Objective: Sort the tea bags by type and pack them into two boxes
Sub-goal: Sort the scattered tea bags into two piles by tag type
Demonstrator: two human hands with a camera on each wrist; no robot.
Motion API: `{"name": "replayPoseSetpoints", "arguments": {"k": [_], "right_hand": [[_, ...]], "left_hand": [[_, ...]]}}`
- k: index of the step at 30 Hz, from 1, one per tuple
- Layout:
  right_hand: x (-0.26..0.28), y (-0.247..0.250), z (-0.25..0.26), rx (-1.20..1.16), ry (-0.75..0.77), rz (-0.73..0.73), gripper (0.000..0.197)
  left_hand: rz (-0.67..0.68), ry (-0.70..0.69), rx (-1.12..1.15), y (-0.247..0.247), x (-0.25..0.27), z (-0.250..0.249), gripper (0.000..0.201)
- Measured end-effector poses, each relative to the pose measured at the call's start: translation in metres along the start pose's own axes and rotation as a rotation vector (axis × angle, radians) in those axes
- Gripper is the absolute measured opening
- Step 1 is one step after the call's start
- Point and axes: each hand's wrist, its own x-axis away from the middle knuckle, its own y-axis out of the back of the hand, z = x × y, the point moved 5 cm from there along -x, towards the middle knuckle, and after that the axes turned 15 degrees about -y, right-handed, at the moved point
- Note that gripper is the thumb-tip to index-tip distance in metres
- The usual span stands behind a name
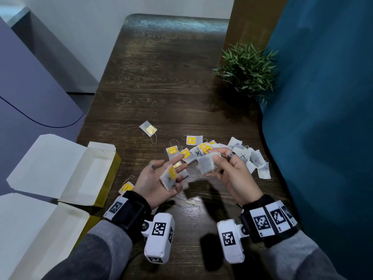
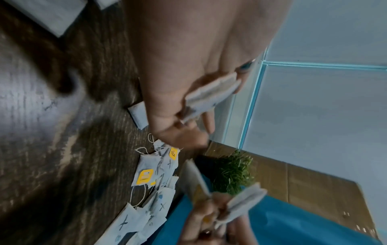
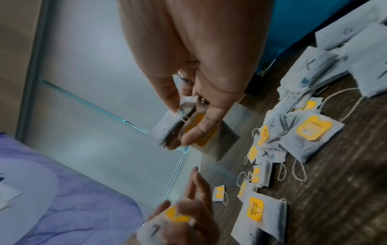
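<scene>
My left hand [image 1: 155, 181] is palm up above the table and holds a tea bag with a yellow tag [image 1: 169, 177], also seen edge-on in the left wrist view [image 2: 210, 97]. My right hand [image 1: 228, 168] pinches two tea bags [image 1: 205, 164] between thumb and fingers. In the right wrist view one is plain grey [image 3: 165, 129] and the other carries a yellow tag [image 3: 202, 132]. A loose pile of tea bags [image 1: 240, 154], some yellow-tagged and some marked with an X, lies just beyond both hands. Two open boxes [image 1: 66, 170] [image 1: 30, 235] sit at the left.
One tea bag [image 1: 148, 128] lies apart, farther back on the dark wooden table [image 1: 161, 87]. Another tea bag [image 1: 126, 187] lies by my left wrist. A small green plant [image 1: 246, 67] stands at the back right, next to a blue surface [image 1: 323, 118].
</scene>
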Motion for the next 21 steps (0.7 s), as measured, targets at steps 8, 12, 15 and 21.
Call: {"name": "replayPoseSetpoints", "arguments": {"k": [8,12,15,21], "right_hand": [[-0.002,-0.031,0.001,-0.150,-0.081,0.121,0.016],[-0.005,-0.028,-0.002,-0.238,-0.100,0.127,0.014],[-0.006,-0.025,-0.007,-0.251,-0.098,0.147,0.012],[-0.004,-0.036,-0.013,-0.241,-0.077,0.237,0.007]], "left_hand": [[0.050,-0.019,-0.247,-0.017,-0.001,0.008,0.024],[0.024,-0.092,-0.198,-0.015,-0.005,0.008,0.035],[-0.105,-0.228,-0.286,-0.005,-0.009,0.005,0.037],[-0.097,-0.090,-0.199,-0.015,-0.002,0.016,0.038]]}}
